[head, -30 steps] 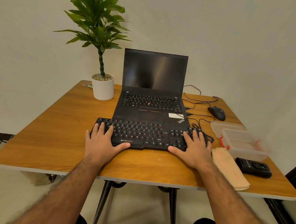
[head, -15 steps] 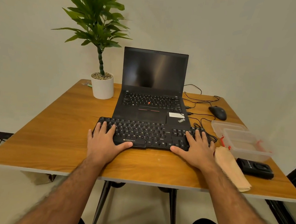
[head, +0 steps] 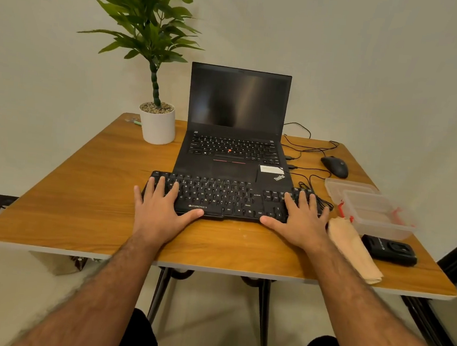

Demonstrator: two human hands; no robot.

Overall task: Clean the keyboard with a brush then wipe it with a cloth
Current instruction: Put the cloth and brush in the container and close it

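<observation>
A black external keyboard (head: 227, 198) lies on the wooden table (head: 85, 201), just in front of an open laptop (head: 235, 134). My left hand (head: 159, 211) rests flat on the keyboard's left end with straight fingers. My right hand (head: 300, 221) lies flat on its right end, thumb along the front edge. A folded beige cloth (head: 354, 249) sits on the table just right of my right wrist. No brush is visible; a clear plastic box (head: 376, 215) with red clips stands beyond the cloth.
A potted plant in a white pot (head: 158, 124) stands at the back left. A black mouse (head: 334, 166) and loose cables (head: 307, 152) lie at the back right. A small black device (head: 390, 249) sits near the right front edge.
Both hands stay flat on the keyboard ends. The view has shifted slightly; nothing on the table has moved.
</observation>
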